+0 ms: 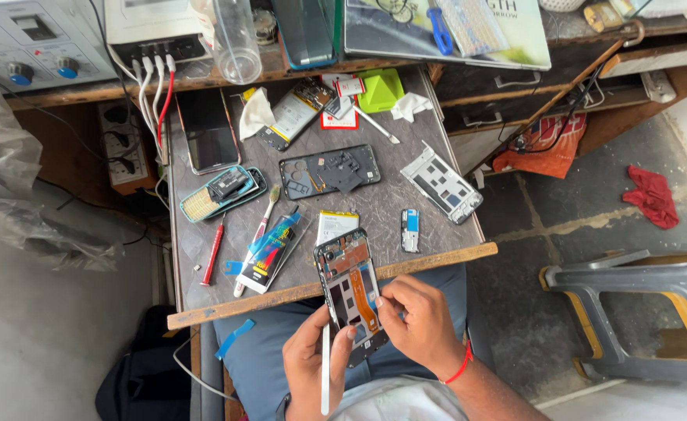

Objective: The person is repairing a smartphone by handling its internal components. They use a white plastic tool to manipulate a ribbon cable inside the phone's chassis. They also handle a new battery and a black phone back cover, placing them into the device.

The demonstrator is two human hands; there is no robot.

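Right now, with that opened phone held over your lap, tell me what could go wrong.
1. The opened phone is held past the wooden table edge, above the lap; a slip by the left hand could drop it.
2. The right hand has fingertips on the exposed orange flex cable; a hard tug may tear it.
3. The small silver part lies loose near that edge and could get knocked off.

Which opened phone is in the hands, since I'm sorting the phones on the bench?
The one with the orange ribbon cable, held over the lap by the left hand and right hand. The black frame and white frame lie untouched on the table.
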